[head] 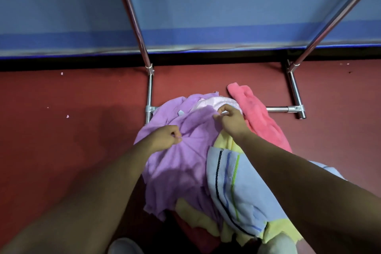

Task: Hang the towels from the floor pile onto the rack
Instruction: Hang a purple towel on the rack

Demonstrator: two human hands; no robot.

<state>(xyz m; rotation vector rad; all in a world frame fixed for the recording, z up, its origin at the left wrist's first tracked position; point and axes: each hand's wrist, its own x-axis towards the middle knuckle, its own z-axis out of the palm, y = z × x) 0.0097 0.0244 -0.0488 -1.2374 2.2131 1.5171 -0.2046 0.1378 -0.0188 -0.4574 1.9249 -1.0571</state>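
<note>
A pile of towels lies on the red floor in front of the metal rack [148,88]. On top spreads a purple towel [181,167]. My left hand [165,137] pinches a fold near its middle. My right hand [232,118] pinches its far edge, close to a pale pink towel [216,102]. Beside them lie a coral pink towel [259,117], a light blue striped towel [233,189] and a yellow towel [198,218]. The rack's two slanted poles rise up out of the frame; no towel is seen hanging on them.
The rack's base bar [282,109] runs along the floor behind the pile. A blue striped wall [206,16] stands just beyond it. Bare red floor [72,119] stretches to the left. My knees show at the bottom edge.
</note>
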